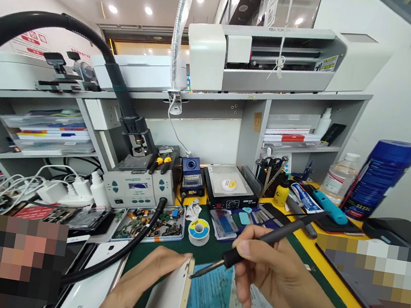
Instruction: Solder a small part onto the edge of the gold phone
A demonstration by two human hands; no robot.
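Observation:
A black soldering iron (274,235) is held like a pen by my right hand (273,269). Its metal tip points left and meets, or nearly meets, the upper edge of a thin white device (167,299) with a cream rim. That device stands tilted on its side at the bottom centre, and my left hand (142,279) grips it from the left, fingertips at its top corner. Under and beside it lies a blue and white printed sheet (209,300) on a green mat (171,248). A solder spool (199,232) sits just beyond.
A tray of small circuit parts (173,229) and a grey rework station (137,190) stand left of centre. A black hose (114,259) curves across the left side. White phones (91,282) lie at lower left. A hot plate (230,181) stands behind, with a yellow bottle (281,193) beside it.

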